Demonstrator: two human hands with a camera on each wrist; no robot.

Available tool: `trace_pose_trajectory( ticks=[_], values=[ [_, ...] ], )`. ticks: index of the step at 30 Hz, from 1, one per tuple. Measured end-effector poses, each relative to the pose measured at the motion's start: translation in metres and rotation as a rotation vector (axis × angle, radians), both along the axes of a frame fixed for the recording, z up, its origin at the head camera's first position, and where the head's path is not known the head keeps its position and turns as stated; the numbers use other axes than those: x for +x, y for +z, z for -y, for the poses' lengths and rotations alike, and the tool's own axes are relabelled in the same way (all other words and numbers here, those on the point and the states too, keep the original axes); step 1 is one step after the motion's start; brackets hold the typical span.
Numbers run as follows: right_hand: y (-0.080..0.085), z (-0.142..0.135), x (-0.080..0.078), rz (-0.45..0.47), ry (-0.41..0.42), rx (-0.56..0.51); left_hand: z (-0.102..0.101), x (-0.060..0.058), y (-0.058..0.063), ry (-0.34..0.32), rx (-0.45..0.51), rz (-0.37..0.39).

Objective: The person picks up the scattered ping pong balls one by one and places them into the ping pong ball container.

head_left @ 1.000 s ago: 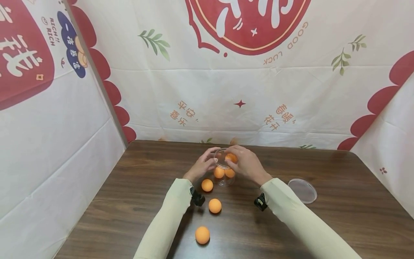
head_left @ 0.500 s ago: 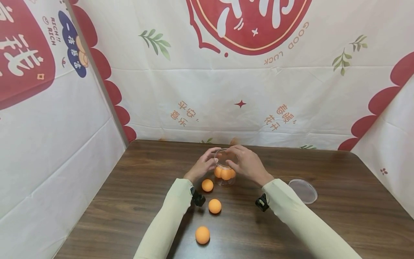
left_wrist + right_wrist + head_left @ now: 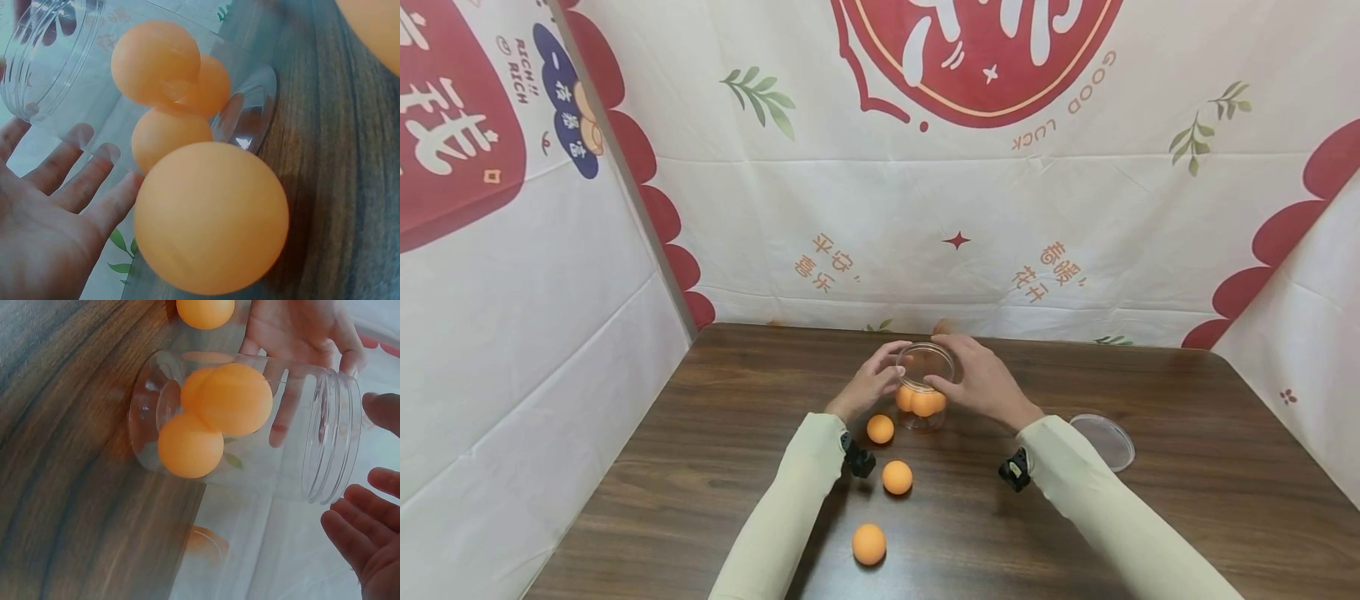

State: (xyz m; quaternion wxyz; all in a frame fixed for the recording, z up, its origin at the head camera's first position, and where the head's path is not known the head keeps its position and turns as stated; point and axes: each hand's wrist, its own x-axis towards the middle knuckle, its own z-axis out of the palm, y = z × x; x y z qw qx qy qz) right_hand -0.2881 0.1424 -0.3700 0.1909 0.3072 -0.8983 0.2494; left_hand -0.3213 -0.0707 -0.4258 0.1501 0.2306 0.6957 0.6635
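A clear plastic screw-neck jar (image 3: 922,422) stands upright on the table with three orange ping-pong balls (image 3: 190,445) piled low inside. My left hand (image 3: 867,385) holds the jar from the left, its thumb at the rim and its fingers spread along the wall, as the left wrist view shows. Over the rim's right side is my right hand (image 3: 985,379), fingers apart and holding nothing. One loose orange ball (image 3: 211,219) lies just outside the jar, by the left hand. Two more, a middle ball (image 3: 897,477) and a front ball (image 3: 868,544), lie nearer to me.
A round clear lid (image 3: 1103,442) lies flat on the dark wooden table (image 3: 737,442), right of the jar and beyond my right sleeve. White printed cloth (image 3: 880,208) hangs behind the table and along both sides.
The right hand has let an orange ball go into the jar, where it dropped onto the others. That hand then drew slightly right, off the mouth. The left hand stayed put.
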Motion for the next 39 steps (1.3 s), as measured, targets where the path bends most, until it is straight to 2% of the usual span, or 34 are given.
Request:
trace_pose_trajectory(
  ticks=[5, 14, 18, 20, 26, 28, 32, 39],
  values=[
    [-0.003, -0.004, 0.000, 0.053, 0.012, -0.063, -0.001, 0.001, 0.000, 0.014, 0.000, -0.023],
    [-0.013, -0.008, 0.000, 0.188, -0.041, -0.124, 0.000, 0.021, 0.024, 0.011, -0.006, 0.022],
    [-0.018, -0.010, -0.001, 0.249, -0.050, -0.162, 0.001, 0.022, 0.026, 0.013, -0.016, 0.014],
    [-0.021, -0.010, -0.002, 0.298, -0.044, -0.202, 0.000, 0.020, 0.025, 0.009, -0.016, 0.008],
    [-0.033, -0.010, -0.003, 0.429, -0.020, -0.367, 0.000, 0.006, 0.006, 0.015, -0.020, -0.007],
    [-0.037, -0.009, -0.003, 0.443, -0.019, -0.411, -0.001, 0.004, 0.002, 0.025, -0.026, -0.012],
    [-0.046, -0.007, -0.004, 0.458, -0.002, -0.490, -0.001, 0.003, 0.001, 0.050, -0.029, -0.022],
    [-0.059, -0.007, -0.007, 0.424, 0.040, -0.566, -0.002, 0.002, 0.000, 0.039, -0.019, -0.031]
  ],
)
